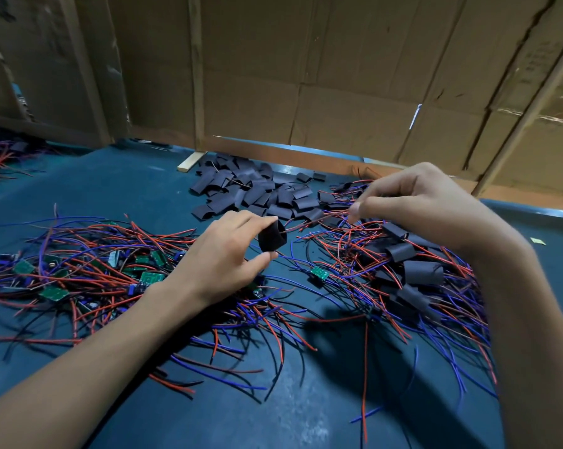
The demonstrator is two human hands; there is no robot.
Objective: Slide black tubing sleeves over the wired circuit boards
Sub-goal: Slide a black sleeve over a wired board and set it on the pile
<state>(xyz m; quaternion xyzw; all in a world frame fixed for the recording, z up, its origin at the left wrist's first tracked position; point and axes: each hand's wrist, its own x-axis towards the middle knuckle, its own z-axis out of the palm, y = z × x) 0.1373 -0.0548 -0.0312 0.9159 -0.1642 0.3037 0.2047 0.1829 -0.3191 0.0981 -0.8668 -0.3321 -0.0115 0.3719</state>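
The surface [118,189] is dark teal-blue. The wires [89,254] on it are red, blue and black, tangled together. The boards [152,277] among them are green with pale markings. The loose sleeves [260,189] heaped at the back are matt black with a greyish sheen, and so is the sleeve [271,238] in the left hand [221,254]. The cardboard wall [338,76] behind is plain brown, with pale wooden battens [195,72]. A small yellowish scrap [538,241] lies at far right.
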